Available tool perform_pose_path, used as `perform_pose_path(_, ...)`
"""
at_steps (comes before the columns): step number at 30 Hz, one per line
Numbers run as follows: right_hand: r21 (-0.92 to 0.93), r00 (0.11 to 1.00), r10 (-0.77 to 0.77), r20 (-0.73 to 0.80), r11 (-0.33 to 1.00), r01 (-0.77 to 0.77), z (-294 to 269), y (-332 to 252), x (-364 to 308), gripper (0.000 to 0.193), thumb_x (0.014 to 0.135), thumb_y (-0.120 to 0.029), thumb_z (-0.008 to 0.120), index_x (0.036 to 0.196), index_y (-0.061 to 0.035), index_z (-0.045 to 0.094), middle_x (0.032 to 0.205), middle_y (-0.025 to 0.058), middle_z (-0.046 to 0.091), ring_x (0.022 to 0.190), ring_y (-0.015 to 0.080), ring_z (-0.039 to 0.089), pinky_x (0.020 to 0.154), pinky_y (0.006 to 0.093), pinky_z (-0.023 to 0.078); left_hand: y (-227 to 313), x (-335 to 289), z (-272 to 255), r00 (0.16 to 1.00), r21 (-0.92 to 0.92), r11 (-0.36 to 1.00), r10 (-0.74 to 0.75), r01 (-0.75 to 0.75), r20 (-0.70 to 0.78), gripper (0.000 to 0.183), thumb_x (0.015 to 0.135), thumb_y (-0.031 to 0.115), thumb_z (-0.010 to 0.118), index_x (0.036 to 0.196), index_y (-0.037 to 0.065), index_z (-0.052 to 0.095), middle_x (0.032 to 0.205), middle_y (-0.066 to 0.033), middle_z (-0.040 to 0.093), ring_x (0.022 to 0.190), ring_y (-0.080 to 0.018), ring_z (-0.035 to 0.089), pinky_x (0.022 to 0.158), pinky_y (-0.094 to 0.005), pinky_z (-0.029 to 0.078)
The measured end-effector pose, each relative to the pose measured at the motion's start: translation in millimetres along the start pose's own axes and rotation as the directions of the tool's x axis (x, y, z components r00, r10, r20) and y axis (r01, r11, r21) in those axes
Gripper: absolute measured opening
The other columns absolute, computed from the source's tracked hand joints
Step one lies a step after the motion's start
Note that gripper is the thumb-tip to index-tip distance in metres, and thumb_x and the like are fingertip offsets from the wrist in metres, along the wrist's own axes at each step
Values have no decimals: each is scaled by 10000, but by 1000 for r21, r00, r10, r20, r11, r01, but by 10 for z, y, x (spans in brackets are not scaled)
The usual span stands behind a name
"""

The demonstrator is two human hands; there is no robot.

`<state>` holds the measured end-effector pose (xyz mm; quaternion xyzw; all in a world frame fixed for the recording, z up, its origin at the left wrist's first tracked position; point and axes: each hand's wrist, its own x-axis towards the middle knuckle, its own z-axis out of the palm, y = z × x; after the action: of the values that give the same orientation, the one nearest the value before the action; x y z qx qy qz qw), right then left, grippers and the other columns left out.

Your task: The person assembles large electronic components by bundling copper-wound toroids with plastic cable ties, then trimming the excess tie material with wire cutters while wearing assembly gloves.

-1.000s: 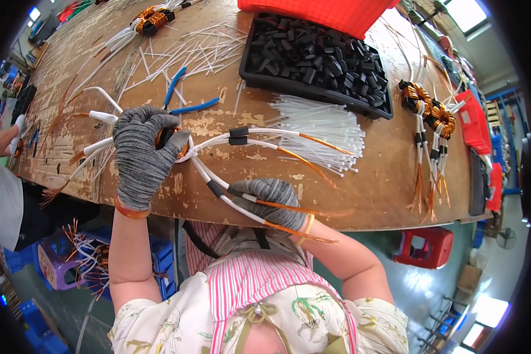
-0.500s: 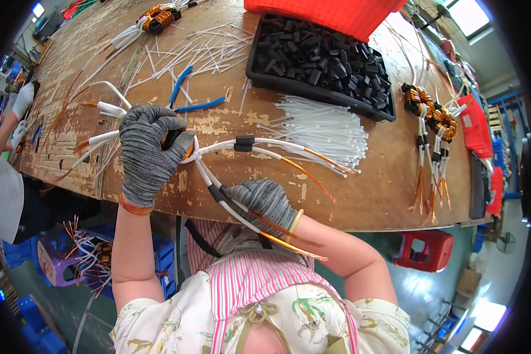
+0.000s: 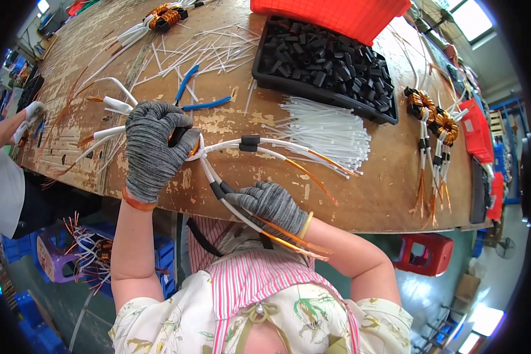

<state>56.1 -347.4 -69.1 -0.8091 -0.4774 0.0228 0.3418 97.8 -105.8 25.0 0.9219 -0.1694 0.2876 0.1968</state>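
Nearest: green floor (image 3: 389, 283), shiny in patches. Two stools below the table's near edge: one red stool (image 3: 436, 259) toward the right corner, one purple stool (image 3: 52, 259) on the left, a bundle of copper-ended wires (image 3: 94, 256) beside it.

Table (image 3: 366, 194): brown top, surface scuffed and flaked to paler patches, most heavily in the middle and on the left.

Right hand (image 3: 268, 206), grey glove, at the near edge: fingers curled inward beside the front leads; whether it grips them, cannot tell. Left hand (image 3: 156, 150), same glove, farther in and left of centre: wrapped around a coil (image 3: 193, 148), mostly covered, a little orange and black showing.

Leads off this coil: two forward-bent, toward the near edge; two to the right; at least four to the left. All white-sleeved, ends bare copper, some frayed. Black sleeves (image 3: 249, 143) on the right pair, black also on the front pair.

Beyond: one blue-handled tool (image 3: 206, 105), splayed; a heap of white cable ties (image 3: 330, 133), uncounted; loose white strips (image 3: 218, 53). One black tray (image 3: 318, 91) full of small black pieces. Two finished-looking coils (image 3: 444, 127) near the right edge; at least one more wound coil (image 3: 166, 17) toward the far left corner.

Far edge: one red bin (image 3: 330, 15). Left edge: another person's gloved hand (image 3: 34, 110).
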Motion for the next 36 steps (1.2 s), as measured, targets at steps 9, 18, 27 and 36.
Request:
perform_pose_path(9, 751, 870, 458, 185, 505, -425, -881, -164, -304, 412, 834, -169, 583, 1221, -45, 517, 981, 143, 613, 914, 311, 598, 779, 384, 479, -121, -7, 73, 981, 63, 988, 146, -138, -131, 123, 663, 162, 733, 697, 73, 656, 736, -64, 623, 703, -251, 577, 746, -409, 454)
perform_pose_path(18, 12, 841, 152, 519, 983, -185, -208, -517, -201, 313, 845, -231, 554, 1107, -65, 584, 878, 165, 612, 808, 356, 607, 711, 433, 489, -250, 221, 210, 959, 54, 961, 274, -271, -67, 138, 778, 188, 638, 680, 96, 606, 766, -43, 635, 780, -241, 601, 861, -422, 430)
perform_pose_path(27, 46, 849, 259, 461, 948, -314, -409, -636, -49, 177, 840, -255, 597, 925, -110, 650, 816, 117, 627, 774, 325, 612, 689, 402, 495, -258, 408, 507, 940, 2, 943, 331, -332, -83, 181, 709, 221, 699, 650, 58, 649, 650, -54, 586, 724, -249, 564, 818, -399, 413)
perform_pose_path(36, 306, 856, 309, 414, 839, -451, -423, -560, -189, 221, 840, -264, 622, 953, -75, 618, 852, 150, 625, 800, 345, 604, 718, 396, 489, -92, 472, 964, 866, 180, 944, 163, -276, 473, 274, 780, 296, 639, 659, 51, 660, 699, -82, 621, 730, -278, 576, 786, -388, 438)
